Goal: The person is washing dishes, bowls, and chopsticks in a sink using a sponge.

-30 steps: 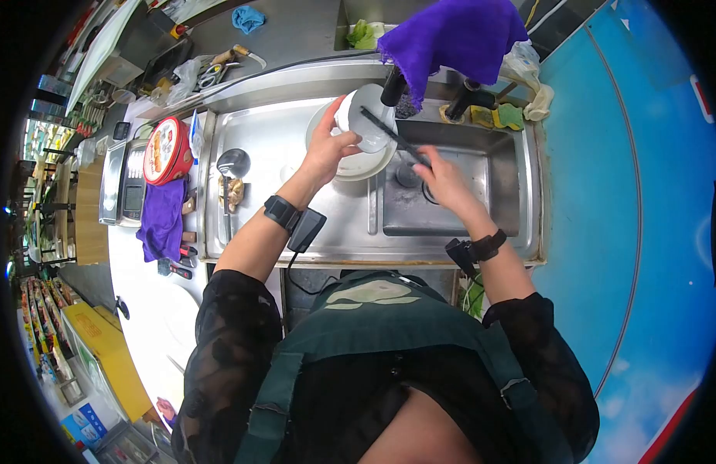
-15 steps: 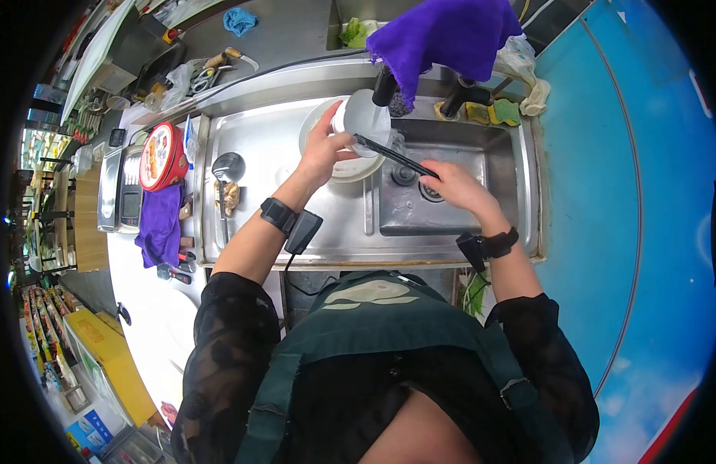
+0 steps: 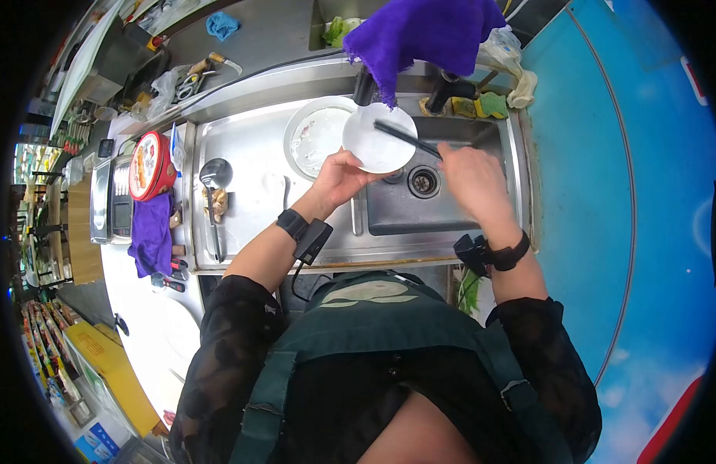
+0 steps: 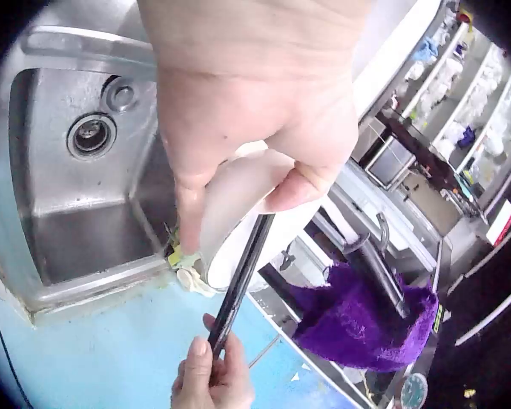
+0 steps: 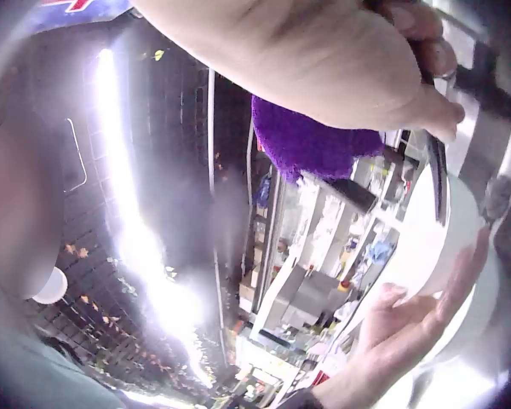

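My left hand [image 3: 341,179] grips a white bowl [image 3: 373,153] at its near rim, thumb over the edge and fingers beneath. The bowl is tipped so its inside faces up toward the head camera, above the divide between drainboard and basin. In my right hand [image 3: 474,182] is a pair of black chopsticks [image 3: 408,138], their tips inside the bowl. The left wrist view shows the chopsticks [image 4: 241,290] running from the right fingers to the bowl's rim. Left of the bowl, a white plate [image 3: 293,147] with small food scraps lies on the drainboard, partly overlapped by the bowl.
The sink basin [image 3: 404,222] with its drain [image 3: 423,182] lies right of the bowl. A purple cloth [image 3: 427,39] drapes over the tap. Sponges [image 3: 491,105] sit at the back right. A ladle [image 3: 214,174] and brown lumps [image 3: 220,203] lie on the drainboard's left side.
The bowl has turned from sideways over the plate to show its inside, moving right and uncovering the plate. My right hand has shifted with the chopsticks, whose tips are now inside the bowl.
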Demonstrator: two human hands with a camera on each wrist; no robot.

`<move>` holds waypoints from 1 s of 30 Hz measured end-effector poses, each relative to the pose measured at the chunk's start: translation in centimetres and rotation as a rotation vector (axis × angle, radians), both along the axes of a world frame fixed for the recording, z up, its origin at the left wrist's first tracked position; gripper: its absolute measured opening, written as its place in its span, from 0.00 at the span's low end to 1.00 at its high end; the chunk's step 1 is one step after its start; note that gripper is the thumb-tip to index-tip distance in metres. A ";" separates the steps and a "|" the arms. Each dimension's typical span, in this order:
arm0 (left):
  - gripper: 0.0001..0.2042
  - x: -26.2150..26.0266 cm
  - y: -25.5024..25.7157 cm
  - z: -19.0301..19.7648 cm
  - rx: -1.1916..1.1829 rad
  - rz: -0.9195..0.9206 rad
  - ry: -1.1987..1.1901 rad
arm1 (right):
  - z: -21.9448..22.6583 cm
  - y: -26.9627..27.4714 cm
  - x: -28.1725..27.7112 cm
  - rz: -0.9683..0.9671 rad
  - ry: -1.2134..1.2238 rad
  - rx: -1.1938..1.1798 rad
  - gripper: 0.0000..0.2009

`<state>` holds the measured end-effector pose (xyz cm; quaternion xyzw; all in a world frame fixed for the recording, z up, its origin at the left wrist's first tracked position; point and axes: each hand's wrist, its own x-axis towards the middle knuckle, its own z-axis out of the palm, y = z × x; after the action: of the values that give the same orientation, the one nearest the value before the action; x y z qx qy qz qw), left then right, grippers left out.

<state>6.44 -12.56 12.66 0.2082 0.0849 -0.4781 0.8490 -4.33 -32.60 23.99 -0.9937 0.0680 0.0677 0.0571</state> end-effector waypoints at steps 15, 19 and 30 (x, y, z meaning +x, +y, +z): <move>0.47 3.6 1.5 2.2 1.135 0.195 -1.704 | -5.1 0.6 -1.6 -0.009 -0.056 0.292 0.11; 0.48 3.3 2.9 2.8 1.211 0.110 -1.778 | -6.0 0.3 -2.3 0.043 -0.020 0.325 0.11; 0.38 2.1 9.4 0.2 1.371 0.376 -2.303 | -6.9 1.3 -3.4 -0.004 -0.018 0.385 0.15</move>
<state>8.50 -3.12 12.90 0.8506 -0.4224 0.2270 0.2156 -7.77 -31.26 17.13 -0.9649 0.0552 0.0704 0.2470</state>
